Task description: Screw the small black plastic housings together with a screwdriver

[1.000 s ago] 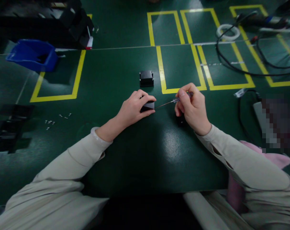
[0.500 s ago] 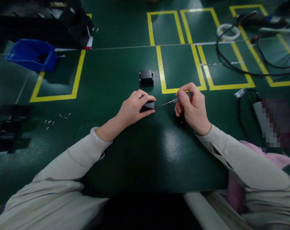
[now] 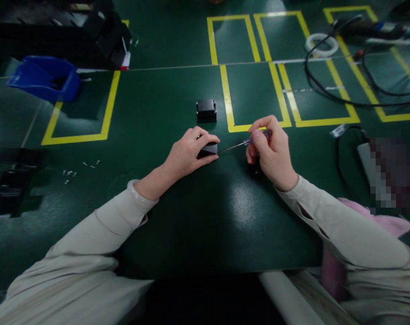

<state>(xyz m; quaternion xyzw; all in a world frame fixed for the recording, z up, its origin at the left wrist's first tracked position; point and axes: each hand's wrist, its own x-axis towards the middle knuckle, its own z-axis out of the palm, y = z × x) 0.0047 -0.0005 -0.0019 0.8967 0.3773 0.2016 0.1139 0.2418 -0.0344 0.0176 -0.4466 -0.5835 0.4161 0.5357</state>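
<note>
My left hand [image 3: 191, 151] grips a small black block-like part [image 3: 208, 149] on the green tabletop, thumb along its near side and fingers over the far side. In my right hand [image 3: 271, 151] is a screwdriver [image 3: 248, 141] with a clear purplish handle, pinched between thumb and fingers. Its thin shaft slants down to the left, and the tip meets the right near corner of the black part. Whether it sits in a screw is too small to tell. Just beyond my left hand stands a similar black part [image 3: 206, 111] with shiny screws at its sides. A dark object [image 3: 255, 170] lies partly hidden under my right hand.
Several small screws [image 3: 69, 173] lie loose on the left, near several black parts [image 3: 8, 189]. A blue bin [image 3: 45, 77] stands at the back left. Black cables [image 3: 313, 81] and a white tape ring [image 3: 322, 45] lie at the back right, among yellow tape outlines.
Almost nothing differs. Both hands, the black part and the screwdriver hold the same positions, apart from a tiny shift of the whole view.
</note>
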